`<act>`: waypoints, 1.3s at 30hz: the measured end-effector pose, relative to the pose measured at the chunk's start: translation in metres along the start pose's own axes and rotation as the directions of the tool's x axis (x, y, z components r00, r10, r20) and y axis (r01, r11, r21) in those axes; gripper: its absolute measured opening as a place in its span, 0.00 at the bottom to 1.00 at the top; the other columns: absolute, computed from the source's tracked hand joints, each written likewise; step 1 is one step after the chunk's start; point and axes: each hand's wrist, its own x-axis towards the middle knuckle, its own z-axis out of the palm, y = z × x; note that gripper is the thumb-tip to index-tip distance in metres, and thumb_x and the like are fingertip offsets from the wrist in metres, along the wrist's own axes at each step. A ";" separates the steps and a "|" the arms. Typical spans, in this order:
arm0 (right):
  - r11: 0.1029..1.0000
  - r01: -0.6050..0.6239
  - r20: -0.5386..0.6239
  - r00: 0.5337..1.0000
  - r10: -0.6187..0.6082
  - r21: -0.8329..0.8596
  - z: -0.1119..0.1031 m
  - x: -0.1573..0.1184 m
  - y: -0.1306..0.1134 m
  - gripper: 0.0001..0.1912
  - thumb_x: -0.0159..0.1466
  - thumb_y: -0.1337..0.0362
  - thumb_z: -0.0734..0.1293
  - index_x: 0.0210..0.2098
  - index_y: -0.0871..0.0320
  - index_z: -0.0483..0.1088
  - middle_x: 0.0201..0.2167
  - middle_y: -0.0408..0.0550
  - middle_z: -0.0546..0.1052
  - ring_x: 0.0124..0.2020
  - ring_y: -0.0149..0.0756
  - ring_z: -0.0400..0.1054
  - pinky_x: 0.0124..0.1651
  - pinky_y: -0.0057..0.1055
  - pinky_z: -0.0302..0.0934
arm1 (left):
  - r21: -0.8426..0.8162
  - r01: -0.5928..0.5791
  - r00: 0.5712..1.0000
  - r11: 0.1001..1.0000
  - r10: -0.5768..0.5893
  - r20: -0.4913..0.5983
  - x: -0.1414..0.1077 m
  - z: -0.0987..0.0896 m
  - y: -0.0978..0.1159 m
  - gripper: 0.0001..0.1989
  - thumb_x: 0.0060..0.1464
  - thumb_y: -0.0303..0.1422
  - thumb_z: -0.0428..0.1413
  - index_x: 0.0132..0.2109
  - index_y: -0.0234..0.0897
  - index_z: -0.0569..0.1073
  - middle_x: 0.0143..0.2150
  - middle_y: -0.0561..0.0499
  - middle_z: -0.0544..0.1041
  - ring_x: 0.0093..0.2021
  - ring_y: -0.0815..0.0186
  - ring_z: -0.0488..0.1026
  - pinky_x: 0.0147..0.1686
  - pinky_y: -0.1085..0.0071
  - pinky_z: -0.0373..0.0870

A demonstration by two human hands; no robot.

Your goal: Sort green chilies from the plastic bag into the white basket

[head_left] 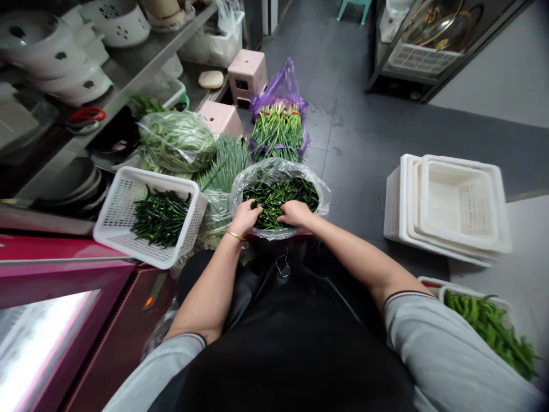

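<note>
We are holding both forearms stretched forward, angled inward over a crinkled, clear plastic bag (278, 167) of slender, glossy green chilies (285, 191). Our left hand (247, 216) is pinching some at the near left side; our right hand (297, 213) is resting with curled fingers in the pile, its grasp impossible to tell. The chilies are lying between and beyond both hands.

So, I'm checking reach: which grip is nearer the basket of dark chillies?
Left. The left grip sits right of the basket, at the clear bag; the right grip is farther right.
</note>
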 end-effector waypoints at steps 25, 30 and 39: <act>0.870 0.176 -0.164 0.980 -0.112 0.460 -0.045 -0.008 -0.019 0.20 0.67 0.65 0.57 0.56 0.60 0.69 0.36 0.48 0.80 0.34 0.32 0.74 0.44 0.28 0.63 | -0.561 0.138 0.983 0.817 -0.041 0.182 -0.012 -0.002 0.015 0.14 0.42 0.36 0.64 0.32 0.31 0.72 0.25 0.51 0.73 0.22 0.72 0.70 0.17 0.78 0.60; 0.986 -0.005 -0.156 0.987 0.032 0.166 -0.032 0.055 -0.019 0.19 0.65 0.53 0.61 0.43 0.59 0.75 0.43 0.55 0.79 0.46 0.42 0.72 0.45 0.31 0.62 | -0.629 0.344 0.930 0.697 -0.160 0.331 -0.002 -0.018 0.014 0.10 0.45 0.29 0.57 0.37 0.30 0.73 0.31 0.44 0.79 0.30 0.64 0.77 0.28 0.71 0.72; 0.999 -0.036 -0.075 0.997 0.033 -0.033 -0.051 0.031 0.028 0.14 0.63 0.59 0.62 0.38 0.59 0.77 0.39 0.53 0.80 0.41 0.41 0.72 0.41 0.30 0.61 | -0.733 0.339 0.929 0.590 -0.087 0.359 0.004 -0.023 0.018 0.07 0.44 0.26 0.55 0.34 0.37 0.65 0.23 0.56 0.69 0.23 0.72 0.70 0.31 0.68 0.72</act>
